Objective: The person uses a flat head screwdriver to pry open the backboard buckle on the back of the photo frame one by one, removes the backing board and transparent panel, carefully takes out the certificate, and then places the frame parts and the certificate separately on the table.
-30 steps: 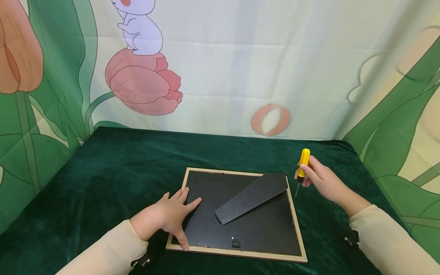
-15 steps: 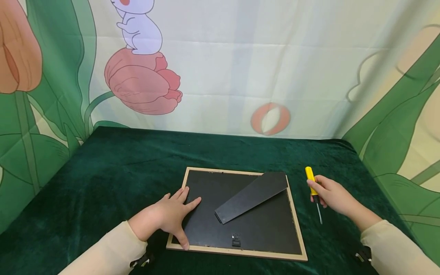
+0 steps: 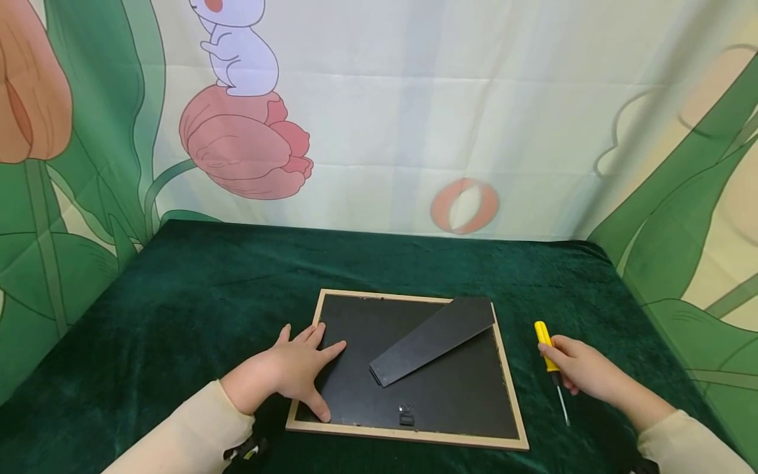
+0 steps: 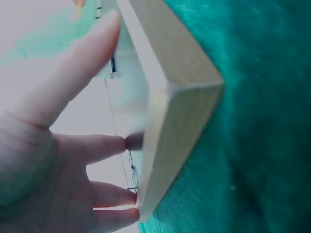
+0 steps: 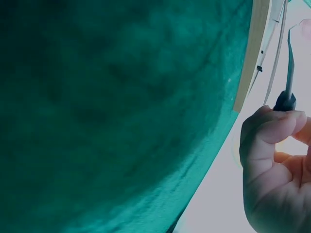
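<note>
A picture frame (image 3: 414,436) lies face down, its black back panel (image 3: 355,388) edged in pale wood. Angled across the panel is a black easel stand (image 3: 435,342); a small metal hanger (image 3: 406,417) sits near the close edge. My left hand (image 3: 290,370) rests with spread fingers over the frame's left side, thumb by the near-left corner. In the left wrist view its fingertips touch the wooden rim (image 4: 165,53). Right of the frame, my right hand (image 3: 587,372) grips a yellow-handled screwdriver (image 3: 543,334), its tip pointing down and toward me. The right wrist view shows its shaft (image 5: 290,68).
A dark green velvet cloth (image 3: 237,270) covers the table under the frame. Behind it hangs a pale printed curtain (image 3: 367,131) with tulips and a white rabbit; printed green leaves (image 3: 669,237) flank the right side.
My right hand has moved right and toward me, away from the frame's right edge, carrying the screwdriver. The left thumb has shifted slightly inward; the frame stays put.
</note>
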The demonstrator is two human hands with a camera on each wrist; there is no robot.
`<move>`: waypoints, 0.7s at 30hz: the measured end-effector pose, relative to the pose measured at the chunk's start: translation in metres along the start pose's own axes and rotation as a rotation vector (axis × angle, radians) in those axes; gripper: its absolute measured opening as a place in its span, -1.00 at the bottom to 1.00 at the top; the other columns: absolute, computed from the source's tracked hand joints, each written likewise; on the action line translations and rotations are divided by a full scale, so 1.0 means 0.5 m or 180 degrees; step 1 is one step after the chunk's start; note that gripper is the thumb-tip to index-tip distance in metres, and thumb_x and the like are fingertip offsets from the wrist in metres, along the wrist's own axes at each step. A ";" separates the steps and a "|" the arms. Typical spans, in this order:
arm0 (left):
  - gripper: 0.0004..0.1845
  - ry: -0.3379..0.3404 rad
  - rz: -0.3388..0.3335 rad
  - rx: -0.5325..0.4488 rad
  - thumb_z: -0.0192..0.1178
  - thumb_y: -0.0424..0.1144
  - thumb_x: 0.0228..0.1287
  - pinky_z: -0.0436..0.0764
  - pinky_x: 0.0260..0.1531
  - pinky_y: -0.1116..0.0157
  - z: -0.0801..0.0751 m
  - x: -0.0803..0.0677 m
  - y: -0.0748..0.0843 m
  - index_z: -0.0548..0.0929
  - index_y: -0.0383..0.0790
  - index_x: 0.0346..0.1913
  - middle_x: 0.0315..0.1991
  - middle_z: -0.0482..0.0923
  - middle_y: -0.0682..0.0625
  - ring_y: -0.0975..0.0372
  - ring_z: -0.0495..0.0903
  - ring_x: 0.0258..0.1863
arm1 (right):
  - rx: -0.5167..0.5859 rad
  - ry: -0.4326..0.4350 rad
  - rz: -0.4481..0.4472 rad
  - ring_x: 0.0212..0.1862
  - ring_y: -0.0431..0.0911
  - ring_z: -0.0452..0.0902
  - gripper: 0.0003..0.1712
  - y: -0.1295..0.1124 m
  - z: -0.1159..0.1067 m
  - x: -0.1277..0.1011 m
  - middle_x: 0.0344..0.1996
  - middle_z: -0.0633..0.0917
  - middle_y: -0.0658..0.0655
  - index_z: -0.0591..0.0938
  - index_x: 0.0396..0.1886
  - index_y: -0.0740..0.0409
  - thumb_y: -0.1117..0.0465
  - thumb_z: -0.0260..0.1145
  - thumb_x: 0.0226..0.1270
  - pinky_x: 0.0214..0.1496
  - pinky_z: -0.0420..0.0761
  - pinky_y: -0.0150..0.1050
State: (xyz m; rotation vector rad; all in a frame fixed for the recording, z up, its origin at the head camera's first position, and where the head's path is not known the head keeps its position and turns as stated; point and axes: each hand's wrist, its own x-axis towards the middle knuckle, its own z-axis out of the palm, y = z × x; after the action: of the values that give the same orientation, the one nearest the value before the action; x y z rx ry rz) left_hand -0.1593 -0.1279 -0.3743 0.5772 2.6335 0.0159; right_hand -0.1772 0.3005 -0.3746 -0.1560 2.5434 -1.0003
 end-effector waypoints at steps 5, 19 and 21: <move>0.05 0.0059 -0.0022 -0.0110 0.23 0.34 -0.45 -0.25 0.03 -0.16 -0.003 0.001 0.005 0.14 0.03 0.25 0.27 -0.10 -0.21 -0.02 -0.14 0.23 | -0.0015 -0.0073 0.0060 -0.69 -0.11 0.32 -0.54 0.012 0.011 -0.016 -0.66 0.40 0.11 0.34 -0.35 0.29 -0.08 -0.02 0.22 -0.64 0.43 -0.21; -0.03 0.0173 0.0001 -0.0147 0.17 0.33 -0.32 -0.14 0.06 -0.12 0.005 0.007 0.014 0.20 -0.09 0.23 0.26 -0.04 -0.17 0.01 -0.05 0.22 | -0.0455 -0.0027 0.0638 -0.68 -0.10 0.37 -0.19 0.015 0.047 -0.027 -0.66 0.44 0.13 0.17 0.09 0.35 -0.12 0.17 0.02 -0.62 0.43 -0.26; -0.03 0.0207 0.0086 -0.0150 0.16 0.32 -0.29 -0.10 0.06 -0.11 0.001 0.009 0.019 0.18 -0.11 0.24 0.27 -0.04 -0.15 0.03 -0.05 0.23 | -0.0526 -0.0036 0.0676 -0.69 -0.10 0.37 -0.17 0.014 0.048 -0.027 -0.66 0.44 0.12 0.17 0.10 0.35 -0.13 0.18 0.00 -0.63 0.43 -0.27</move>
State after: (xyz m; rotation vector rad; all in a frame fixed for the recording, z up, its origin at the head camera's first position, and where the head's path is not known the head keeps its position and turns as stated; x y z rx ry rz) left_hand -0.1589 -0.1174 -0.3757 0.6059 2.6803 0.1067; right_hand -0.1545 0.2938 -0.3909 0.0614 2.5660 -0.7076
